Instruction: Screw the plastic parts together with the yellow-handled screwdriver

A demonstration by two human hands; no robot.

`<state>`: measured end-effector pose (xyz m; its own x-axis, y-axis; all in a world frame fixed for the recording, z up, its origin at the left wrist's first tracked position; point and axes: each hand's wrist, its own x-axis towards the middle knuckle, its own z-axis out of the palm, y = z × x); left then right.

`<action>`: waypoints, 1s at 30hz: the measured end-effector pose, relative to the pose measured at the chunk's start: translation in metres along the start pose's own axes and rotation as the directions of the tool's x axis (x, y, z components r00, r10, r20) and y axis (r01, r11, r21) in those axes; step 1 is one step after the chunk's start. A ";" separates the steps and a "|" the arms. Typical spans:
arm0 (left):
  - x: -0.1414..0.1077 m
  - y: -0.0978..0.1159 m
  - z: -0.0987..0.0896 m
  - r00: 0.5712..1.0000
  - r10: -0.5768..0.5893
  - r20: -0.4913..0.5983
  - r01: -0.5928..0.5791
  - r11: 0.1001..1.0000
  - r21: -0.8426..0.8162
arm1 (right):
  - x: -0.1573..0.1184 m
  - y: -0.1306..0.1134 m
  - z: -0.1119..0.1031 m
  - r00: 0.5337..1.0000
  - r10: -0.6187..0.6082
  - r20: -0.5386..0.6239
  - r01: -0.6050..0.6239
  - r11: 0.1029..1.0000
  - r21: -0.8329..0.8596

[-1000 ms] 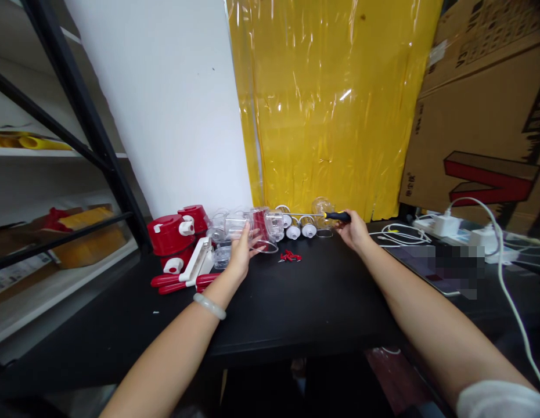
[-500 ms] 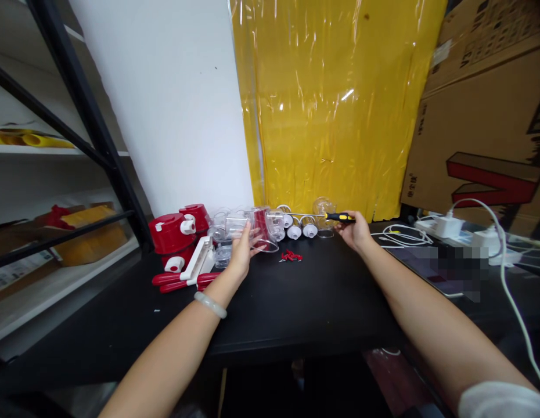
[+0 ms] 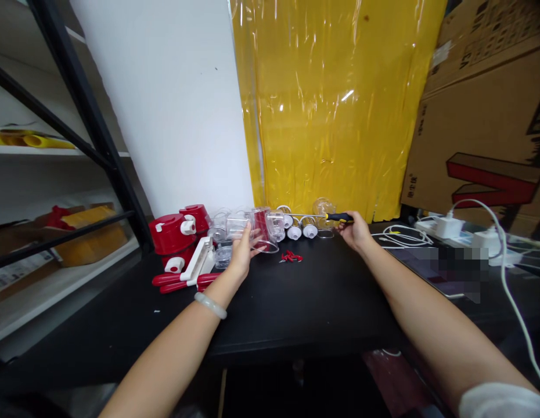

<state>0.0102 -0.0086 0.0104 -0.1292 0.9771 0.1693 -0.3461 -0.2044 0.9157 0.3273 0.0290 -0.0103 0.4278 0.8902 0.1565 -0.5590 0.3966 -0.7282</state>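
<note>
My left hand point(image 3: 243, 248) is closed around a clear plastic part with a red band point(image 3: 261, 223), lying sideways above the black table. In my right hand point(image 3: 355, 233) is the black-and-yellow handle of a screwdriver point(image 3: 338, 217). Its long shaft points left, and the tip meets or nearly meets the right end of the clear part; exact contact cannot be made out. Small red pieces with metal tips point(image 3: 291, 256) lie in a pile between my hands. Several white-capped cylinders point(image 3: 310, 230) sit behind the shaft.
Red housings point(image 3: 169, 233), a white bracket point(image 3: 201, 261) and red handles point(image 3: 169, 282) stand at the left. More clear parts point(image 3: 223, 256) lie beside my left hand. White cables point(image 3: 403, 235), plug adapters point(image 3: 448, 225) and a dark flat device point(image 3: 431, 270) are at right. A carton point(image 3: 474, 116) stands behind.
The screwdriver handle has turned slightly about its shaft, its yellow markings showing differently. Both hands stay in nearly the same place.
</note>
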 end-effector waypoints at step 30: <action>0.000 -0.001 0.000 1.000 -0.012 0.000 0.012 1.000 0.003 | 0.004 0.003 -0.002 0.997 -0.078 0.002 0.078 0.996 -0.053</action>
<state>0.0101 -0.0085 0.0096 -0.1251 0.9794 0.1584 -0.3451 -0.1927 0.9186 0.3286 0.0330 -0.0136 0.4684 0.8572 0.2140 -0.4855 0.4520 -0.7483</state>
